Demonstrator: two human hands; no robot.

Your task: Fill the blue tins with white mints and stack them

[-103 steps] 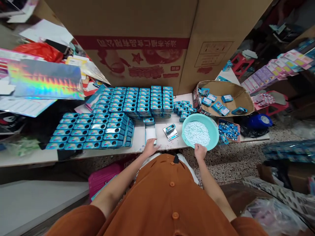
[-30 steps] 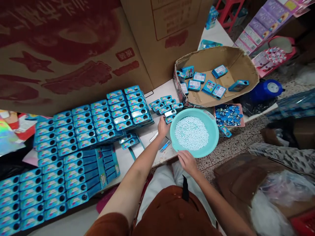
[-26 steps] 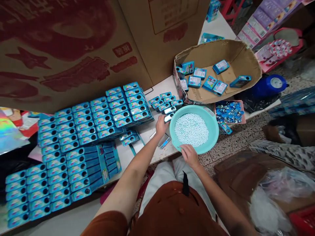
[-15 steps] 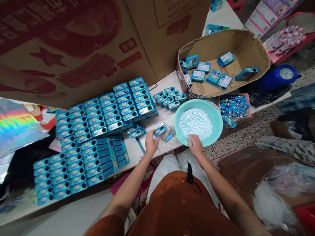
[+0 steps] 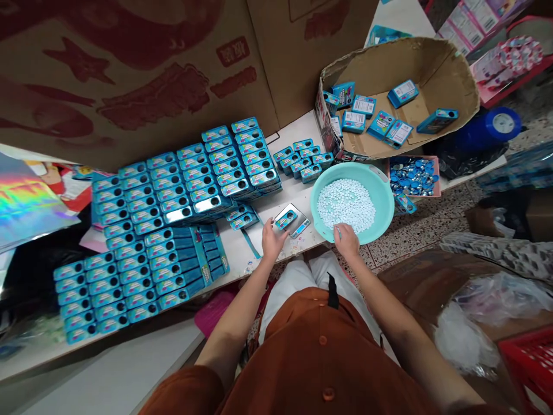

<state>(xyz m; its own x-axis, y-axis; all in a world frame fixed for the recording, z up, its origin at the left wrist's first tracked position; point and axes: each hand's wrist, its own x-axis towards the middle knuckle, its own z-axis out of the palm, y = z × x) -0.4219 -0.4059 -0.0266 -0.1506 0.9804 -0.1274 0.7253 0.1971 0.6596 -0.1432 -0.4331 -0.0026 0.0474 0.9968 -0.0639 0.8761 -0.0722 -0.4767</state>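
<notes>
Box [image 5: 286, 219], blue, lying on a scale [image 5: 299, 229] left of the basin [image 5: 384, 202], at the parted fingers of the left grip [image 5: 272, 242]; contact unclear. Pellets [image 5: 348, 202], white, cover much of the basin's floor; the carton [image 5: 449, 72] behind it holds blue boxes [image 5: 382, 124]. Right grip [image 5: 347, 241] at the basin's near rim; whether clamped on anything cannot be told.

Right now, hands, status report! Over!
Left hand at blue box. Box on digital scale. Right hand at near edge of teal bowl. Nothing seen blocking.
</notes>
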